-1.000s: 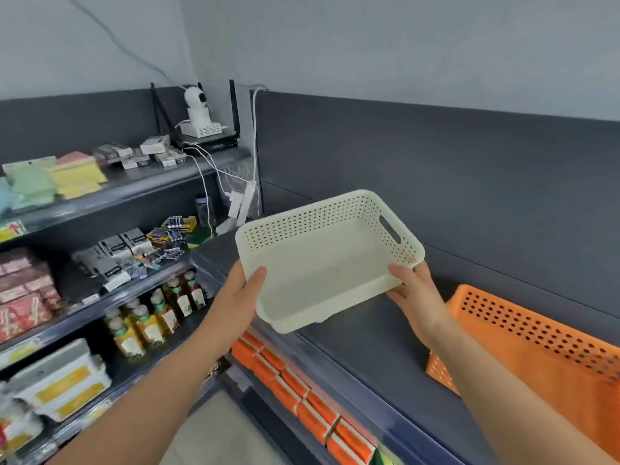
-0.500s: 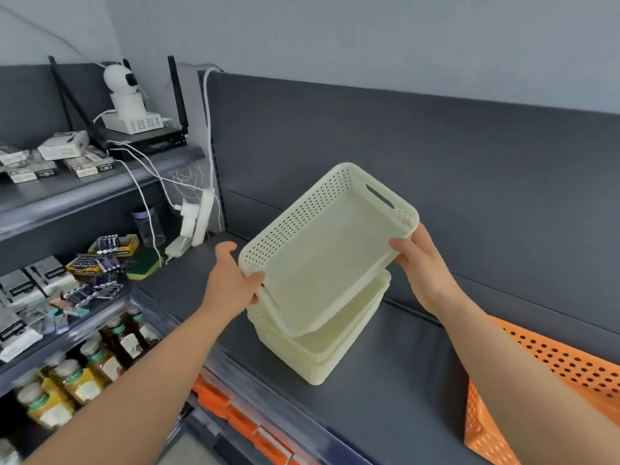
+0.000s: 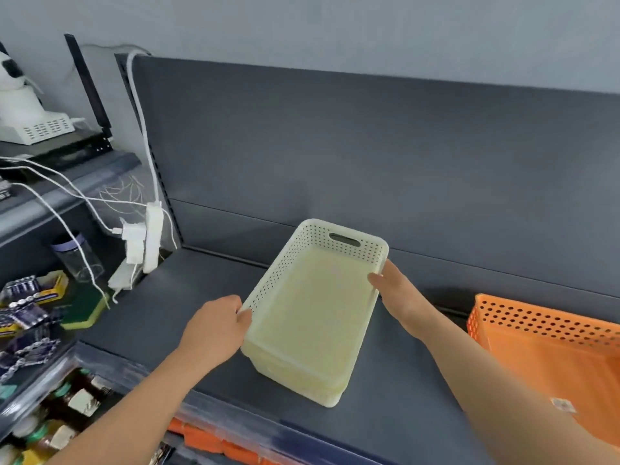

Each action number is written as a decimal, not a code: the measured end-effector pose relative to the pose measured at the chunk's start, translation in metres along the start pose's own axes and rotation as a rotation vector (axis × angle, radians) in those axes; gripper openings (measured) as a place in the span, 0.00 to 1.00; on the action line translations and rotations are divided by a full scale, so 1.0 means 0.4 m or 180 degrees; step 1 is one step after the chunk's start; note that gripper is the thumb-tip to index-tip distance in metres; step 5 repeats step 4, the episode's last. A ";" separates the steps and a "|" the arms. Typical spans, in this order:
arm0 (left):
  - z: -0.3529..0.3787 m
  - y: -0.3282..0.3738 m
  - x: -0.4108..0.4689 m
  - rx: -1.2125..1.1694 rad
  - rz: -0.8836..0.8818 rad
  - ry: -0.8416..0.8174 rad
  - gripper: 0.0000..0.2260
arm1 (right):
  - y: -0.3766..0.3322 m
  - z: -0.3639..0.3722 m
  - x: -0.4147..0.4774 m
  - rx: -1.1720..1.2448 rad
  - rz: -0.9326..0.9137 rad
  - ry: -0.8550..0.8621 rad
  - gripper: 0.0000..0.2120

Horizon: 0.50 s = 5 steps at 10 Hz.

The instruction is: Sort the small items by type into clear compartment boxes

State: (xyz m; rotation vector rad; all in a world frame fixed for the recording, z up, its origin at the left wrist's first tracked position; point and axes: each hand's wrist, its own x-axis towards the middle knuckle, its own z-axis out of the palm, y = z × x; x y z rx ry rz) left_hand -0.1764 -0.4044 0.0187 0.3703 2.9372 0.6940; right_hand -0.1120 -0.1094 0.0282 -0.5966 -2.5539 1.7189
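While the dark grey metal shelf [image 3: 167, 313] fills most of the view, its deck carries an orange perforated plastic basket [image 3: 543, 333] at the right edge. Near the middle, apart from it, sits a cream perforated plastic basket [image 3: 312, 313]. This one is empty and nested inside a second cream basket [image 3: 322, 394] of the same shape, whose wall shows beneath it at the near corner. The left hand [image 3: 214, 327] grips the upper basket's left long side, fingers curled against the wall near the rim. The right hand [image 3: 402, 297] holds the opposite side, thumb hooked over the rim and fingers along the outside. Such a basket is probably light and fairly stiff, though thin walls may flex under a squeeze, and smooth plastic can slip. The two long rims, or the slot handle in the far end wall, look the safest holds. A white power strip [image 3: 152, 236] hangs at the shelf's left upright.
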 end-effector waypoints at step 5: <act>-0.051 -0.014 0.056 0.0594 0.0842 -0.0647 0.18 | -0.036 0.134 -0.105 -0.0759 0.0428 0.0875 0.13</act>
